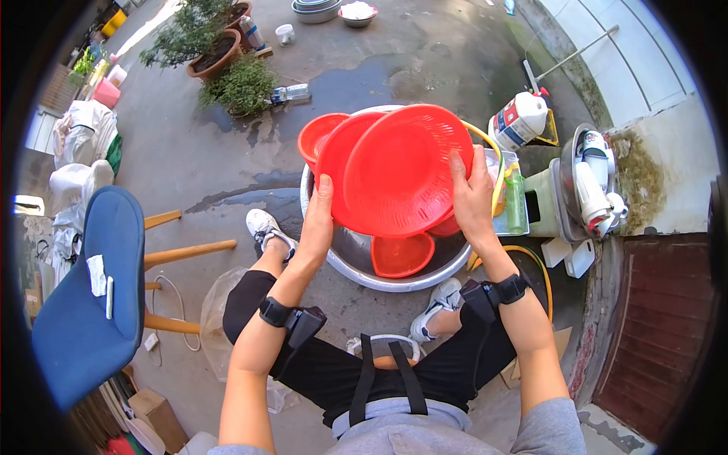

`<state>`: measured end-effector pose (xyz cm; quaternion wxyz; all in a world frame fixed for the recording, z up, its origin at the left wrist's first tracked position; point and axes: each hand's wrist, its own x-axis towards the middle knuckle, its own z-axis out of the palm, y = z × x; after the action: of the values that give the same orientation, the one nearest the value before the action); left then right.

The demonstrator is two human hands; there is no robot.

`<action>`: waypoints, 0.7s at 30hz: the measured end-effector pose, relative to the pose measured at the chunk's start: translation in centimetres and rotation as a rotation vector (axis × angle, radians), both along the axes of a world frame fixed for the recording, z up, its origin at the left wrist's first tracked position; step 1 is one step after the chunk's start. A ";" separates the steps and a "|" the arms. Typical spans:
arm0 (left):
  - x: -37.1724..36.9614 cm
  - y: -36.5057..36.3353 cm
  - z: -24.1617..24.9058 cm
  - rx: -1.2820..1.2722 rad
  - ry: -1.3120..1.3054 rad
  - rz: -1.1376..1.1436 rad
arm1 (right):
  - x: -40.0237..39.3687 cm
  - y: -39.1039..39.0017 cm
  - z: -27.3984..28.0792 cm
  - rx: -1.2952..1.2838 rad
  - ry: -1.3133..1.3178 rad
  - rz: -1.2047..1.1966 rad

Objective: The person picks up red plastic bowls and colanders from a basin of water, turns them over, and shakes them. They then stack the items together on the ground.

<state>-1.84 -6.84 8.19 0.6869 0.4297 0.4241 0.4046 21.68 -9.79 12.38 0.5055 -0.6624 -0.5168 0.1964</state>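
Observation:
Over a large metal basin [390, 286], my right hand [473, 201] grips the right rim of a red slotted plastic colander [406, 171], its thumb inside the rim. My left hand [318, 224] is closed on the left edge of a second red plastic basin [332, 163], which sits tilted behind the colander and overlaps it. Another red container [317, 136] shows at the far left of the metal basin. Inside the basin lies a smaller red bowl [402, 256]. The fingers beneath the rims are hidden.
A blue chair [95, 280] stands at left. Potted plants [216, 61] and a plastic bottle [290, 93] are ahead. To the right are a white jug [519, 120], a green bottle [514, 201], a yellow hose [544, 265] and a tub of containers [569, 182].

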 end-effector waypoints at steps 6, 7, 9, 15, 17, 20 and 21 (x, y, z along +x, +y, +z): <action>0.4 -0.7 -0.4 -0.111 0.028 0.023 | 1.1 0.5 -1.5 -0.035 0.078 -0.023; 0.3 -0.5 -1.0 -0.111 0.027 0.023 | 1.2 0.6 -1.5 -0.040 0.149 -0.014; -0.2 0.0 -1.7 0.101 0.224 0.096 | 1.2 0.4 -0.8 -0.015 0.222 -0.008; -1.1 1.8 -0.2 0.640 0.533 0.358 | 1.2 0.3 0.3 0.200 0.172 0.126; -1.2 1.7 1.8 0.702 0.573 0.342 | 1.1 0.3 0.3 0.205 0.096 0.193; -1.3 1.6 3.0 0.954 0.753 0.373 | 0.5 0.0 0.8 0.324 -0.215 0.278; -1.2 1.7 2.8 0.954 0.752 0.373 | 0.3 0.0 0.8 0.324 -0.215 0.278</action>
<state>-3.09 -5.18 11.03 0.1417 0.7201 0.4770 0.4836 21.97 -9.81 13.16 0.5154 -0.5123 -0.6787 0.1066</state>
